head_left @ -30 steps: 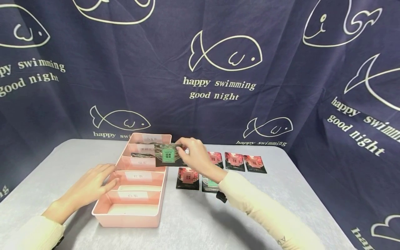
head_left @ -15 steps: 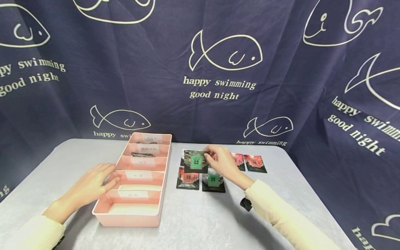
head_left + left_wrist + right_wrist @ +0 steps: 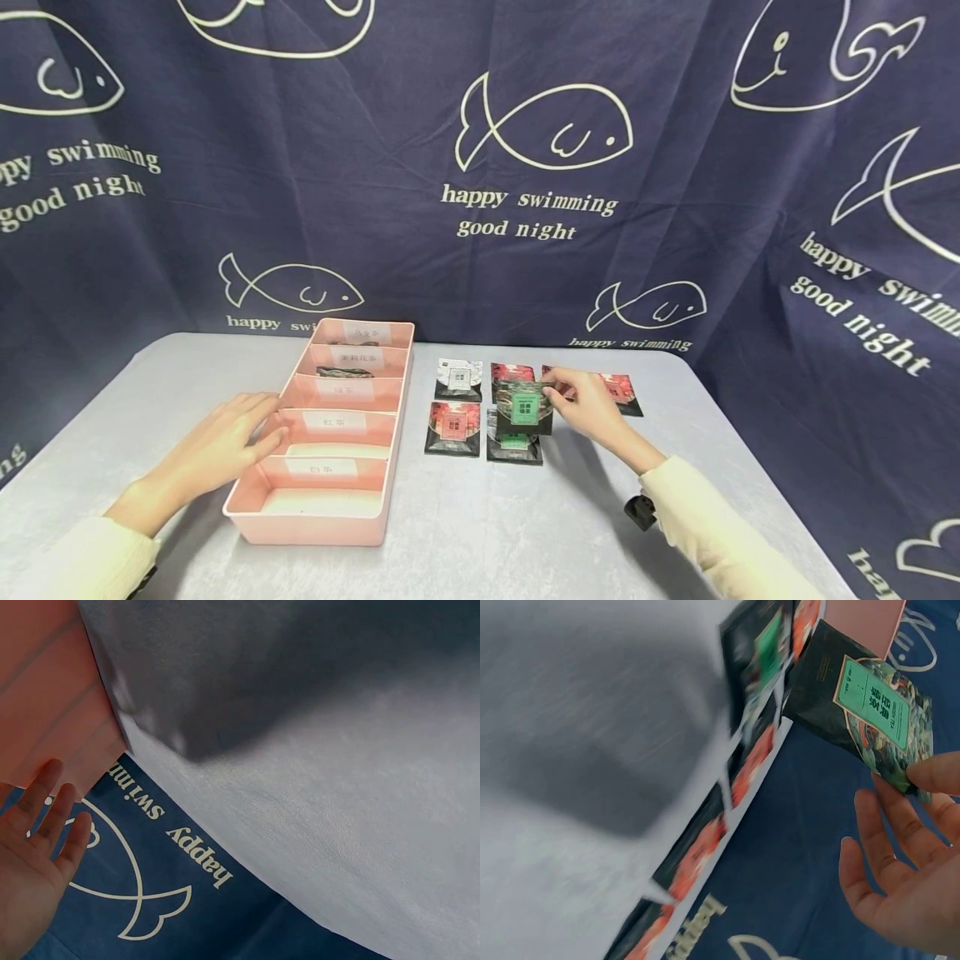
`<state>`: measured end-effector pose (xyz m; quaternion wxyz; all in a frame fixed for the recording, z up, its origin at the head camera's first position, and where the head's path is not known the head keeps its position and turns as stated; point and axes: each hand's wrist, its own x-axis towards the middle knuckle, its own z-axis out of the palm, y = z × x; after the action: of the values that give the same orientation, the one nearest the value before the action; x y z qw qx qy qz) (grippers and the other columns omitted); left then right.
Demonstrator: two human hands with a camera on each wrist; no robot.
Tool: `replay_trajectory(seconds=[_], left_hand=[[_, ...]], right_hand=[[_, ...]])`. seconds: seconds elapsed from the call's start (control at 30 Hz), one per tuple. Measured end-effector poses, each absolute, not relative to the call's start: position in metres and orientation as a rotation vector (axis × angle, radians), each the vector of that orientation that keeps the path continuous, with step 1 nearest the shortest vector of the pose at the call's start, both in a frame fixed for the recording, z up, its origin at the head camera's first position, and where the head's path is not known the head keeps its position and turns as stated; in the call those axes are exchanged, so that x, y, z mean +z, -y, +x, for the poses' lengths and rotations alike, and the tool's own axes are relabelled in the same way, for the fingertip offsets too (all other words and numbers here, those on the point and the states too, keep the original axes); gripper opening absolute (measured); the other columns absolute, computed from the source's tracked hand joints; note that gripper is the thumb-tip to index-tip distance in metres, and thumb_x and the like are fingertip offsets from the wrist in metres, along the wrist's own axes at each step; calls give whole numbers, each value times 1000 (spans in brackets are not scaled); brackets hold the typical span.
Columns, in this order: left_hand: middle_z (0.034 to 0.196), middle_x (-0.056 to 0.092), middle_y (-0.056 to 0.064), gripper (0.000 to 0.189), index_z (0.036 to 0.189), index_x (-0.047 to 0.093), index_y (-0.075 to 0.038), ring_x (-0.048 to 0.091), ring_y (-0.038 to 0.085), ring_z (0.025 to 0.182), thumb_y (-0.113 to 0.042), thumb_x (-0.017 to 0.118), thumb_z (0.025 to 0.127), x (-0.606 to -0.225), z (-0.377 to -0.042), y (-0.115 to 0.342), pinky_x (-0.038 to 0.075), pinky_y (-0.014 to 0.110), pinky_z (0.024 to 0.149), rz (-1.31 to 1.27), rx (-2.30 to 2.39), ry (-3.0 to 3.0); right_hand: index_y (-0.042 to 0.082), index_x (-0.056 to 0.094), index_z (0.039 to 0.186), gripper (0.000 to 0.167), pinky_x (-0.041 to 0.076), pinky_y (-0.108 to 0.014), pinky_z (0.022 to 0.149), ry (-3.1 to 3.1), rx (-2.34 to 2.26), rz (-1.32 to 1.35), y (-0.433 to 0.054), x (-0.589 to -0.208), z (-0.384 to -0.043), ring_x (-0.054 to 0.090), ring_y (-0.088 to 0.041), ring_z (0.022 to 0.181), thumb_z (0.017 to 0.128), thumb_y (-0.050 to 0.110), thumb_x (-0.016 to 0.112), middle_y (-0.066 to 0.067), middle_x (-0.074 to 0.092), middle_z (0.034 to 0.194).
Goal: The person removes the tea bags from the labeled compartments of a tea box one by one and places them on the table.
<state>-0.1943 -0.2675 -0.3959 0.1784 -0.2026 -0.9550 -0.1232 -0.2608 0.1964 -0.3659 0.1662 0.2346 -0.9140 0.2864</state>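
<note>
My right hand (image 3: 592, 407) pinches a black tea sachet (image 3: 523, 408) with a green label by its edge, between thumb and fingers. In the right wrist view the held tea sachet (image 3: 870, 705) shows "GREEN TEA" on the label. It hangs above the flat sachets and overlaps another green-labelled sachet (image 3: 514, 451) in the head view. My left hand (image 3: 213, 437) rests at the left rim of a long pink divided box (image 3: 307, 531). The left wrist view shows the left hand's fingers (image 3: 54, 825) spread and fairly straight, with nothing held.
Red-and-black sachets, such as one at the front (image 3: 452, 429) and one at the far right (image 3: 621, 390), lie in two rows beside a white-topped sachet (image 3: 459, 380). Paper labels mark the box's compartments; dark sachets (image 3: 348, 372) show in the far ones. A navy curtain (image 3: 420, 275) hangs behind the table.
My right hand has carried the green-labelled tea sachet rightward, from beside the box to over the sachets on the table. The left hand has stayed at the box's rim.
</note>
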Motion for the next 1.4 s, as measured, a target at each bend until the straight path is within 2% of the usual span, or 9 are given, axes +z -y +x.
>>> replay_trajectory(seconds=[0.07, 0.27, 0.5, 0.83, 1.13, 1.4], left_hand=[[118, 57, 23, 48, 117, 55, 6, 49, 39, 113, -30, 59, 86, -396, -194, 267, 37, 53, 94, -573, -349, 2699], [118, 56, 23, 49, 119, 54, 5, 48, 41, 113, -31, 59, 86, -396, -194, 267, 37, 54, 94, -570, -357, 2716], [118, 57, 22, 48, 118, 55, 5, 49, 39, 113, -30, 60, 85, -396, -195, 268, 37, 53, 95, -565, -342, 2704], [116, 58, 22, 46, 117, 56, 5, 49, 39, 112, -29, 60, 85, -396, -194, 266, 37, 52, 94, -572, -343, 2692], [117, 57, 22, 48, 118, 55, 5, 49, 40, 113, -30, 59, 86, -394, -192, 266, 37, 53, 95, -564, -355, 2704], [118, 57, 22, 48, 119, 55, 4, 48, 40, 114, -31, 58, 86, -394, -192, 266, 36, 52, 97, -556, -366, 2718]], right_hand=[[9, 67, 86, 6, 44, -19, 51, 2612, 800, 650, -205, -368, -261, 55, -7, 59, 81, 6, 64, 0, 65, 69], [8, 65, 82, 3, 40, -20, 49, 2627, 770, 622, -230, -374, -261, 44, -5, 54, 83, 8, 62, 1, 57, 62], [7, 66, 86, 8, 49, -19, 55, 2619, 823, 627, -252, -377, -259, 58, -7, 63, 81, 1, 63, -7, 67, 79], [5, 63, 81, 9, 42, -18, 48, 2577, 883, 730, -269, -381, -255, 44, 1, 56, 79, -4, 62, -2, 59, 70], [5, 64, 84, 8, 47, -20, 50, 2650, 932, 737, -275, -387, -252, 49, 2, 60, 81, -3, 61, -8, 64, 79], [3, 64, 86, 7, 47, -19, 47, 2685, 951, 734, -275, -395, -255, 51, -4, 54, 81, -2, 61, -7, 63, 78]])
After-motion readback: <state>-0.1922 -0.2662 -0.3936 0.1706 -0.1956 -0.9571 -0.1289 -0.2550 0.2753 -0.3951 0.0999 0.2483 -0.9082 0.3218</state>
